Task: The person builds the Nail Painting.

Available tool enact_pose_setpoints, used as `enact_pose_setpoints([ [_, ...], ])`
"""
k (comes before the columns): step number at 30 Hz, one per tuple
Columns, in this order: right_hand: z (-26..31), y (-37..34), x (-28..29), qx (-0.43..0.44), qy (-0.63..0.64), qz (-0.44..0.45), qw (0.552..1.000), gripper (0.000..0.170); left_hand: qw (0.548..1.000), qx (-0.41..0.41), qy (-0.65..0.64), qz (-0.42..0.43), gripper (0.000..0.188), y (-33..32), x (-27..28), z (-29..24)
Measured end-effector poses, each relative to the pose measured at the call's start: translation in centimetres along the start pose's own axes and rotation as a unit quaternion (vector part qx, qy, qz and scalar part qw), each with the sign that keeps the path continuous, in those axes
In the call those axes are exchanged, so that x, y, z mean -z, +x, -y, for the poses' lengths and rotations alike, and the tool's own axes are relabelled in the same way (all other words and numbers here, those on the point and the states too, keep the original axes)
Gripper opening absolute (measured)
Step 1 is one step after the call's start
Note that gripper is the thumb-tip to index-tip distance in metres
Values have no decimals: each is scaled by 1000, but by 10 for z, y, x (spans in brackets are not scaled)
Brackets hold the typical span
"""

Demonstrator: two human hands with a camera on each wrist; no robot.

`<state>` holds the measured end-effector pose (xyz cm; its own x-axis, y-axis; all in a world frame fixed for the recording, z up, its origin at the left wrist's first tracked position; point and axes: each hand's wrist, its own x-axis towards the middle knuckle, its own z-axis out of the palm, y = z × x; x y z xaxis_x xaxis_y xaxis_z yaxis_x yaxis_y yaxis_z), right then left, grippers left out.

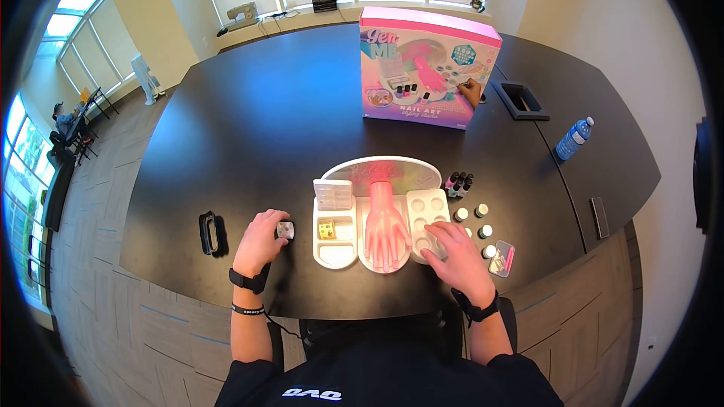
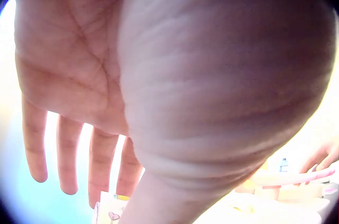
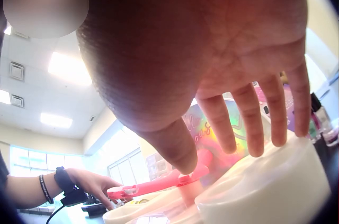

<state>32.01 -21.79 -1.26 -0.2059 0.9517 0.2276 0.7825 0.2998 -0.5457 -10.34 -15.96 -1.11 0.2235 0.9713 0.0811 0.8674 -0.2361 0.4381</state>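
My left hand [image 1: 260, 243] pinches a small clear box [image 1: 285, 231] between thumb and fingers, left of the white stand; in the left wrist view a heart print shows on the box [image 2: 113, 211]. My right hand [image 1: 461, 258] rests, fingers extended, on the white tray with round wells [image 1: 416, 206]; the right wrist view shows this hand [image 3: 233, 65] with its fingertips at the tray [image 3: 265, 187]. Between the hands, a pink model hand [image 1: 385, 227] lies palm down before a shiny curved panel [image 1: 407, 173]. A yellow piece [image 1: 326, 229] sits in the left compartment tray [image 1: 334, 254].
Dark polish bottles [image 1: 459, 184] and several white-lidded jars [image 1: 485, 231] stand right of the stand, near a small clear packet [image 1: 501, 259]. A black object [image 1: 213, 234] lies far left. Behind stand a large pink box [image 1: 430, 68] and a water bottle [image 1: 575, 138]; a phone [image 1: 599, 218] lies right.
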Motion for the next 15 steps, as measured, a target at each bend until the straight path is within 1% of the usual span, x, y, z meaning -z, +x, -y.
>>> enact_pose_setpoints([
  [2, 0, 0, 1, 0, 0, -1, 1000, 46, 1000, 2, -6, -3, 44, 1, -2, 3],
  [3, 1, 0, 1, 1, 0, -1, 1000, 46, 1000, 2, -6, -3, 44, 2, -2, 3],
  [5, 1, 0, 0, 1, 0, -2, 1000, 46, 1000, 2, -3, -2, 34, 3, -2, 3],
  [8, 0, 0, 0, 4, 0, -4, 1000, 46, 1000, 5, -5, -6, 30, 4, -3, 6],
  [15, -1, -1, -1, 7, 0, -5, 1000, 47, 1000, 8, -7, -27, 28, 5, 1, 0],
])
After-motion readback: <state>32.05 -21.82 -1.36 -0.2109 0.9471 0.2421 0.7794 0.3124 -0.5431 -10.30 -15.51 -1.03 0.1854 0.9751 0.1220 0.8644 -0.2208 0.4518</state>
